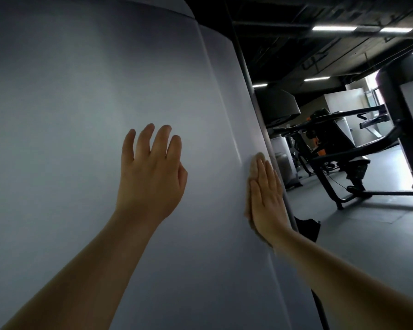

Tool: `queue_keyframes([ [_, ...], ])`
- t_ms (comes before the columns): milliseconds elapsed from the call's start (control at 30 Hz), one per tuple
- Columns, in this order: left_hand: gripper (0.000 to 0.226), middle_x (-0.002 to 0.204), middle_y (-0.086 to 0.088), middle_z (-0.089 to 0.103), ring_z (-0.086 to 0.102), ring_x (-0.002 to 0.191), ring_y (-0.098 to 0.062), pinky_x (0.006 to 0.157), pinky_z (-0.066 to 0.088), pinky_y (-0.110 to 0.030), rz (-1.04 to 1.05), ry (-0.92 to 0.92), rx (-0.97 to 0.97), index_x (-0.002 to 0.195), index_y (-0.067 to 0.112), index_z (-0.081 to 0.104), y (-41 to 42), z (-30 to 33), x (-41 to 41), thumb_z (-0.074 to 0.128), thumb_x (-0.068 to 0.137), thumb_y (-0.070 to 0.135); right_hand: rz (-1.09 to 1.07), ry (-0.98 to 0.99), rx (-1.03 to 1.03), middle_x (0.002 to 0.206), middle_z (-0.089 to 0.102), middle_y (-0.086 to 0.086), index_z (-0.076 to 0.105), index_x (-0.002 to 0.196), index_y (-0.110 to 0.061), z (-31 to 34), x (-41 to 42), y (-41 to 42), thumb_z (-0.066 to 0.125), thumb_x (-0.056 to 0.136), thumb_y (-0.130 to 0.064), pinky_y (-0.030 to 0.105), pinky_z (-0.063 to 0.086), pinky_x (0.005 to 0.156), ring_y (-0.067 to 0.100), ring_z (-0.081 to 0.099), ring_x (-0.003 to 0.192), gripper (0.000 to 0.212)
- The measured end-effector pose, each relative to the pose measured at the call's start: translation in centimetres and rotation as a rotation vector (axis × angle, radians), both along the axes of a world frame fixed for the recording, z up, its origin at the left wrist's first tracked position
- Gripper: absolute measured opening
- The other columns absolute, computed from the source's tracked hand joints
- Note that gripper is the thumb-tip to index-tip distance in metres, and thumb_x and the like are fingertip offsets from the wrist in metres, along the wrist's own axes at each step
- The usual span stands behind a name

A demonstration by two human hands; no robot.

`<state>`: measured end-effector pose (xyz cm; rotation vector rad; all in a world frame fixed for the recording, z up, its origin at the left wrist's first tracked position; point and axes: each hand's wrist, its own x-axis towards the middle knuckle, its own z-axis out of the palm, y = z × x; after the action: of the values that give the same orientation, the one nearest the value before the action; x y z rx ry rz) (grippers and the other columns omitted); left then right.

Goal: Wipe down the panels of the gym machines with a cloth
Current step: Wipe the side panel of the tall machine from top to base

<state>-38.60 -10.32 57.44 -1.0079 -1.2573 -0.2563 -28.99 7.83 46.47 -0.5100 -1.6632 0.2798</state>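
The right hand (267,198) is pressing flat, fingers straight, against the right edge strip of the grey machine panel (81,115); a pale sliver at its fingertips may be the cloth (255,164), though that is hard to tell. The left hand (150,172) is resting on the panel's broad face, fingers relaxed and spread, grasping nothing. The cloth is probably thin, soft and light, best pinned under the whole palm against the smooth, rigid panel.

text: none legible | labels: none | numbers: none | signs: none
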Motion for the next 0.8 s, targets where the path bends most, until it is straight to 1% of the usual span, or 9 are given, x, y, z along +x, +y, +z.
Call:
queue_keyframes([
  [100, 0.042, 0.129, -0.02, 0.051, 0.044, 0.122, -0.041, 0.103, 0.03, -0.056, 0.003, 0.001, -0.002, 0.116, 0.0, 0.052, 0.0, -0.1, -0.1, 0.032, 0.087, 0.023, 0.003, -0.023, -0.06, 0.154, -0.021, -0.013, -0.021, 0.139, -0.037, -2.7, -1.0, -1.9, -0.008, 0.082, -0.058, 0.032, -0.009, 0.117, 0.005, -0.021, 0.141, 0.062],
  [167, 0.041, 0.129, -0.02, 0.051, 0.044, 0.122, -0.041, 0.103, 0.03, -0.056, 0.0, 0.008, 0.006, 0.116, 0.0, 0.052, 0.0, -0.1, -0.1, 0.035, 0.087, 0.022, -0.026, -0.029, -0.035, 0.155, -0.021, -0.01, -0.023, 0.138, -0.037, -0.6, -1.5, -1.8, -0.01, 0.081, -0.058, 0.037, -0.007, 0.118, 0.01, -0.019, 0.142, 0.062],
  [267, 0.04, 0.129, -0.02, 0.052, 0.045, 0.122, -0.041, 0.103, 0.031, -0.056, 0.006, 0.014, 0.009, 0.117, 0.0, 0.053, 0.1, -0.2, -0.2, 0.037, 0.087, 0.022, -0.073, -0.03, 0.071, 0.157, -0.016, -0.008, -0.022, 0.141, -0.037, 5.1, -1.6, 0.7, -0.01, 0.083, -0.058, 0.039, -0.004, 0.119, 0.013, -0.015, 0.144, 0.063],
  [367, 0.043, 0.129, -0.02, 0.052, 0.045, 0.122, -0.041, 0.103, 0.03, -0.056, 0.019, 0.01, 0.006, 0.117, 0.0, 0.053, 0.2, -0.1, -0.1, 0.033, 0.087, 0.024, -0.008, 0.022, 0.051, 0.158, -0.007, -0.011, -0.011, 0.146, -0.036, 8.2, -0.5, 3.6, 0.001, 0.09, -0.054, 0.033, -0.001, 0.119, 0.006, -0.008, 0.144, 0.06],
  [500, 0.044, 0.129, -0.021, 0.052, 0.045, 0.121, -0.042, 0.103, 0.03, -0.057, 0.024, 0.009, -0.001, 0.117, 0.0, 0.052, 0.1, -0.1, 0.0, 0.03, 0.087, 0.024, 0.067, 0.102, -0.07, 0.158, 0.001, -0.014, 0.0, 0.149, -0.033, 3.1, 0.1, 4.2, 0.006, 0.09, -0.055, 0.016, -0.007, 0.11, -0.006, -0.005, 0.139, 0.064],
  [567, 0.044, 0.129, -0.021, 0.052, 0.045, 0.121, -0.042, 0.102, 0.031, -0.057, 0.022, 0.011, -0.001, 0.116, -0.001, 0.053, 0.1, -0.1, -0.1, 0.03, 0.087, 0.024, 0.064, 0.104, -0.128, 0.158, -0.001, -0.015, -0.003, 0.148, -0.034, -0.7, 0.0, 3.2, 0.002, 0.085, -0.061, 0.018, -0.006, 0.113, -0.008, -0.007, 0.139, 0.068],
  [633, 0.043, 0.129, -0.022, 0.052, 0.045, 0.121, -0.042, 0.102, 0.031, -0.058, 0.022, 0.012, 0.004, 0.116, -0.001, 0.053, 0.1, -0.2, -0.2, 0.031, 0.087, 0.023, 0.044, 0.073, -0.119, 0.158, -0.006, -0.013, -0.008, 0.145, -0.033, -1.7, -0.2, 2.1, -0.001, 0.083, -0.061, 0.024, -0.006, 0.116, -0.006, -0.011, 0.14, 0.068],
  [733, 0.042, 0.129, -0.022, 0.052, 0.045, 0.121, -0.042, 0.102, 0.031, -0.058, 0.021, 0.019, 0.007, 0.116, -0.001, 0.053, 0.2, -0.1, -0.3, 0.035, 0.087, 0.023, 0.006, 0.036, -0.023, 0.157, -0.012, -0.013, -0.012, 0.144, -0.036, 3.7, -1.0, 0.8, -0.005, 0.082, -0.06, 0.032, -0.007, 0.118, 0.005, -0.013, 0.143, 0.067],
  [800, 0.042, 0.129, -0.022, 0.052, 0.045, 0.121, -0.042, 0.102, 0.031, -0.058, 0.022, 0.02, 0.009, 0.116, -0.001, 0.053, 0.2, -0.1, -0.3, 0.036, 0.087, 0.023, -0.046, 0.031, 0.088, 0.158, -0.009, -0.012, -0.011, 0.146, -0.036, 8.3, -1.4, 1.0, -0.008, 0.082, -0.06, 0.036, -0.003, 0.119, 0.01, -0.009, 0.144, 0.069],
])
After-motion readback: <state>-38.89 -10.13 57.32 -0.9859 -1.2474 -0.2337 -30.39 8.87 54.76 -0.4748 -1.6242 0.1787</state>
